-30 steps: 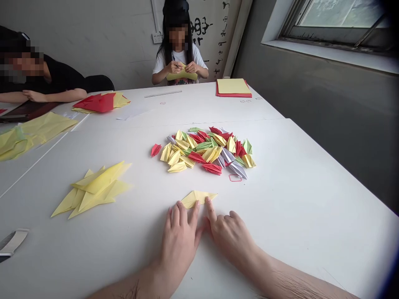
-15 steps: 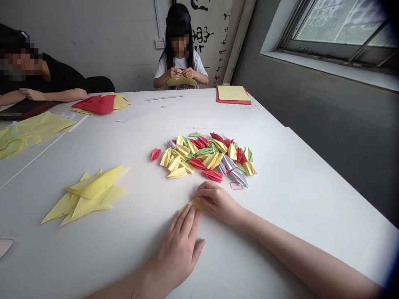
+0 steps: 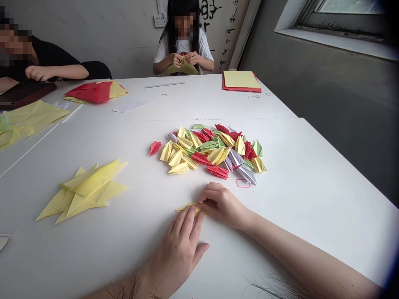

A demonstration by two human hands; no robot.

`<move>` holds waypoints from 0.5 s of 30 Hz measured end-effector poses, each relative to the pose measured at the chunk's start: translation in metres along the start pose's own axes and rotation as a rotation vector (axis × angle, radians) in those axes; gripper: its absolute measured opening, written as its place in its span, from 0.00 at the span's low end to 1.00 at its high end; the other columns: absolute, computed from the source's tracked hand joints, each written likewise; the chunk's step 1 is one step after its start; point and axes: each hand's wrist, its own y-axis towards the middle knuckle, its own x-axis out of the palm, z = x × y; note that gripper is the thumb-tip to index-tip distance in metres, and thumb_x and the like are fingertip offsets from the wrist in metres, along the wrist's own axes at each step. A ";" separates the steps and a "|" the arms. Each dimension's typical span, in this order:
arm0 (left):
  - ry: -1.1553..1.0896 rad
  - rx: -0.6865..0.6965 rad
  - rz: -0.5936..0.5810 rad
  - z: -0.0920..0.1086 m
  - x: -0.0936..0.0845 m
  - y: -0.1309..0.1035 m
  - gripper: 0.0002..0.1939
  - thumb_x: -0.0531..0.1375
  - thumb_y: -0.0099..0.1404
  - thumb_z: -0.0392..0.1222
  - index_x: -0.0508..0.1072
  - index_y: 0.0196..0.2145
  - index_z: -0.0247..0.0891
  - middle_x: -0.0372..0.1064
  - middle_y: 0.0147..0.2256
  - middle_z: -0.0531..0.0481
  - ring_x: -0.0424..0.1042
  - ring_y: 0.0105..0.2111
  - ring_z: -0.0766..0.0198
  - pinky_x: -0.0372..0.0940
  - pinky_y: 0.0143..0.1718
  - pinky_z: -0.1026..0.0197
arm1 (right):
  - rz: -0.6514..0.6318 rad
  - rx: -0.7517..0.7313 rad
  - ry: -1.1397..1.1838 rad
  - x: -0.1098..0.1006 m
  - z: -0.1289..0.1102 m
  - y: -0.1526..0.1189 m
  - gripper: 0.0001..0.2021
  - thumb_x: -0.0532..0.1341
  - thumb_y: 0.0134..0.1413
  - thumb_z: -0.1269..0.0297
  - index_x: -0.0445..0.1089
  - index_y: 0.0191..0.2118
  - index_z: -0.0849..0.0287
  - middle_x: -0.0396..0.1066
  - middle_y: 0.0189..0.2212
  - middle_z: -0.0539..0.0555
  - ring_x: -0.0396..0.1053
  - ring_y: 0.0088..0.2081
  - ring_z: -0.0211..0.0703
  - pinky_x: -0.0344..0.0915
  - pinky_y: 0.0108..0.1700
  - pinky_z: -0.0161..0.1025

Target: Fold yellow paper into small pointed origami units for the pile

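Observation:
A narrow folded yellow paper [image 3: 186, 206] lies on the white table in front of me. My left hand [image 3: 181, 249] rests flat with its fingertips on the paper's near edge, thumb apart. My right hand [image 3: 220, 205] pinches the paper's right end between thumb and fingers. Just beyond my hands is a pile of folded paper pieces [image 3: 208, 149] in yellow, red, green and pale purple. One red piece [image 3: 155, 148] sits apart at the pile's left. Farther left lies a stack of pointed yellow folded papers [image 3: 87, 191].
Across the table a person [image 3: 183, 50] holds yellow paper; another person [image 3: 50, 62] sits at the far left by a dark flat object [image 3: 28, 94]. Square sheets [image 3: 240, 79], a ruler [image 3: 164, 84] and red and yellow papers [image 3: 93, 92] lie along the far side.
The view has tilted down slightly. More of the yellow paper's left tip shows beyond my left fingertips. My right hand still pinches its right end. The far-left person's hand has shifted.

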 end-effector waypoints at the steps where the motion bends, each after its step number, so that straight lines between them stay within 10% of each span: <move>1: 0.003 0.004 -0.004 0.000 -0.001 0.000 0.27 0.53 0.67 0.48 0.60 0.59 0.31 0.63 0.56 0.36 0.63 0.55 0.51 0.63 0.53 0.52 | 0.002 -0.024 -0.004 0.000 0.001 -0.001 0.06 0.59 0.57 0.70 0.71 0.30 0.61 0.69 0.26 0.53 0.64 0.31 0.40 0.62 0.36 0.37; 15: -0.013 0.017 -0.060 -0.002 -0.001 -0.003 0.30 0.52 0.67 0.50 0.57 0.61 0.30 0.59 0.59 0.37 0.58 0.59 0.51 0.59 0.55 0.53 | -0.060 -0.195 -0.069 -0.013 0.010 -0.021 0.14 0.52 0.63 0.71 0.71 0.49 0.57 0.70 0.36 0.58 0.68 0.37 0.41 0.68 0.37 0.38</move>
